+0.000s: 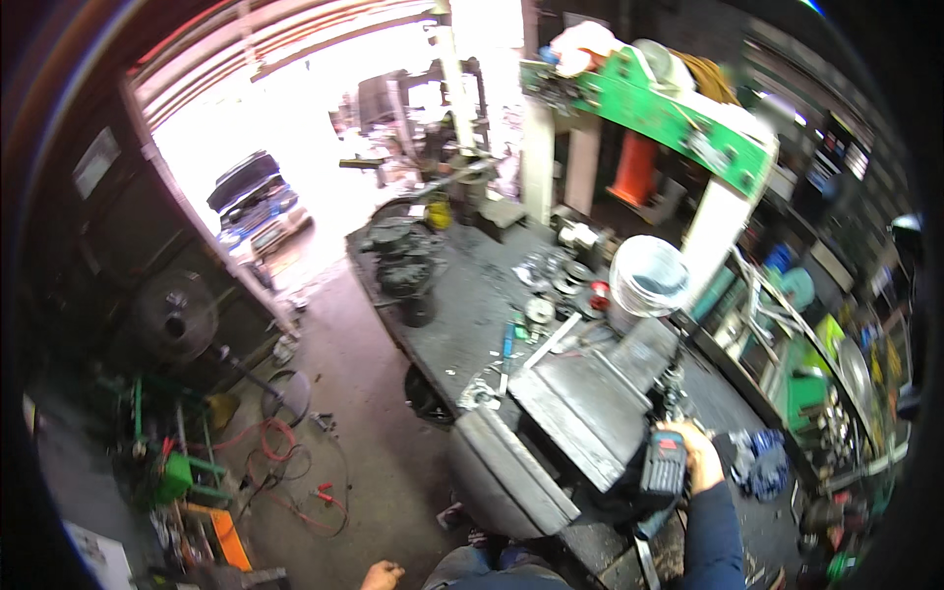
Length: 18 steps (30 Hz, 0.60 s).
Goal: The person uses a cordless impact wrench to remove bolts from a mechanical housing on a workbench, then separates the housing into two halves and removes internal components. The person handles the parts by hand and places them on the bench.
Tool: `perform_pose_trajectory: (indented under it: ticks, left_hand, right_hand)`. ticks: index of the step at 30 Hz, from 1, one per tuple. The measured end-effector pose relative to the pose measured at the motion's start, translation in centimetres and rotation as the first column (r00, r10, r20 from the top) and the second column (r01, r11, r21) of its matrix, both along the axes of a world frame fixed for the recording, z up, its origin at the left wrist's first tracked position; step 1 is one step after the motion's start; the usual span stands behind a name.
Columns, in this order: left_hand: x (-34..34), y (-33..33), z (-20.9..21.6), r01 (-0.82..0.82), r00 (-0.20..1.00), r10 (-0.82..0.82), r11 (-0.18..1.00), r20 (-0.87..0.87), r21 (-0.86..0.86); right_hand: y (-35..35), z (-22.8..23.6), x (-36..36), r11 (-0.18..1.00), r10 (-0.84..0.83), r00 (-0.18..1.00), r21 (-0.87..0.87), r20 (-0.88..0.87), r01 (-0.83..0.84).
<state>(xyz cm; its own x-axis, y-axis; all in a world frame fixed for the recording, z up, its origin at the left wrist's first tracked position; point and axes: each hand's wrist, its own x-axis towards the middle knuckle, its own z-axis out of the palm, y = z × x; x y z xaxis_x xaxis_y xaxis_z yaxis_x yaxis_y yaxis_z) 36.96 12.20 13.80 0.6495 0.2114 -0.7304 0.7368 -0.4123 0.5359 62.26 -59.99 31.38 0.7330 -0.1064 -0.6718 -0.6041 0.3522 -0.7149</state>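
My right hand (696, 454) is wrapped tight round the cordless tool (663, 464) against the grey metal block (580, 413) just left of it, so I should keep it square and steady.

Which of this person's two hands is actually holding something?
The right hand, raised over the cluttered workbench, grips a dark cordless power tool. The left hand hangs low near the floor, fist closed, with nothing visible in it.

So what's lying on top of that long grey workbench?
On the workbench I see a white bucket, round metal parts, a blue-handled tool and big grey metal blocks. The blocks hide the bench beneath; the small bits are too blurred to name.
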Motion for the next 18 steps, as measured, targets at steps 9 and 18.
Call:
perform_pose_trajectory:
  ticks: [9,18]
  left_hand:
    - [-9.8,4.4,-1.8,0.163,0.982,-0.154,0.984,-0.112,0.077]
    - [-0.9,9.0,-4.4,-0.157,0.983,0.143,0.98,-0.118,-0.122]
  right_hand:
    - [-1.0,-2.2,-1.6,0.991,-0.078,0.947,-0.078,0.312,0.107]
    - [2.2,4.5,-5.9,0.919,-0.198,0.779,-0.163,0.596,0.358]
